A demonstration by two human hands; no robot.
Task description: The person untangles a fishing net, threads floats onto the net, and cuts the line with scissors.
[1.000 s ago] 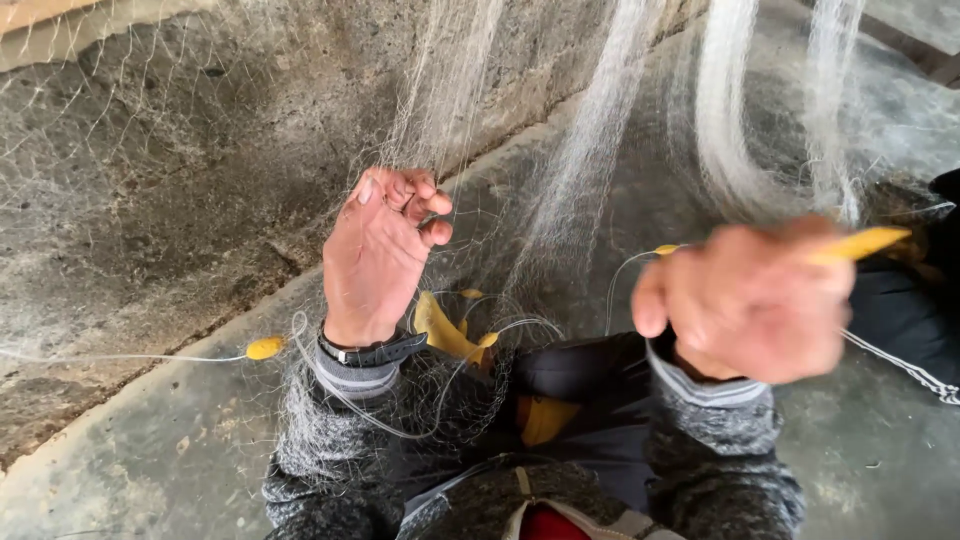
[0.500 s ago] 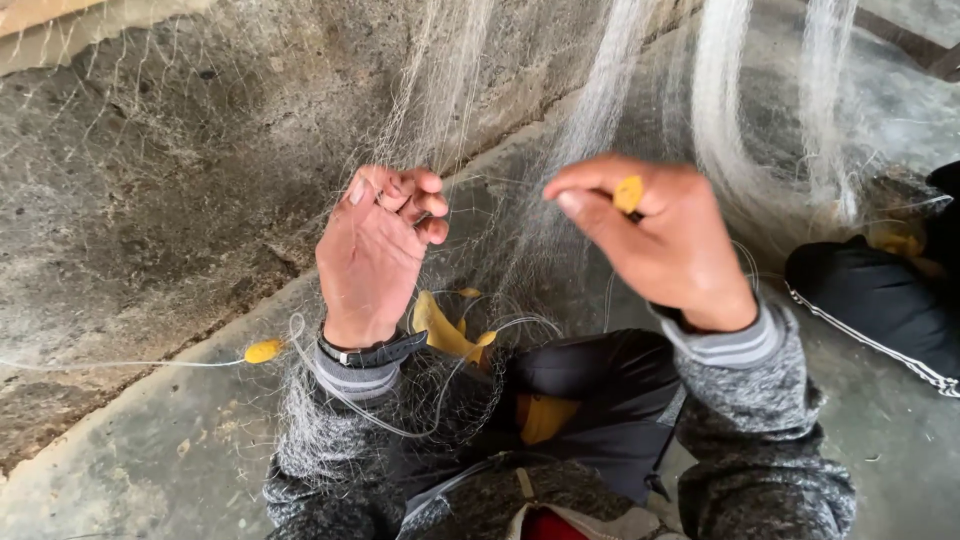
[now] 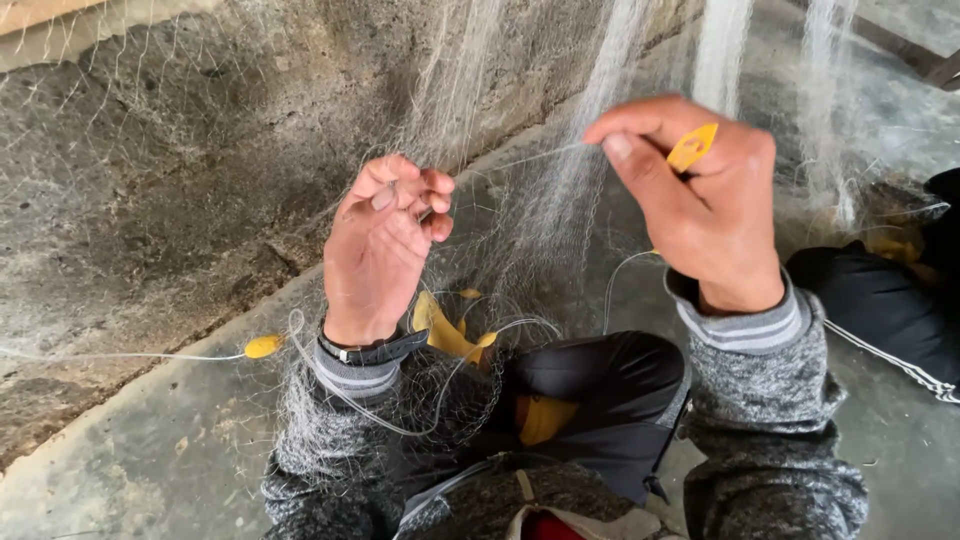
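A fine pale fishing net [image 3: 540, 200] hangs in front of me and drapes over my lap. My left hand [image 3: 385, 245] pinches a bit of its mesh between curled fingers at centre left. My right hand [image 3: 695, 195] is raised at centre right and holds a yellow netting needle [image 3: 692, 146], with a thin line running from it toward the left hand. Both arms wear grey knit sleeves, and a dark wristband sits on the left wrist.
A rough concrete wall [image 3: 180, 150] rises at the left over a concrete floor [image 3: 140, 450]. A white cord with small yellow floats [image 3: 262, 346] runs along the floor. Another person's dark trouser leg [image 3: 880, 300] lies at the right.
My right hand has swung in from the right toward the net and risen slightly, carrying the yellow needle. The left hand has stayed in place on the mesh.
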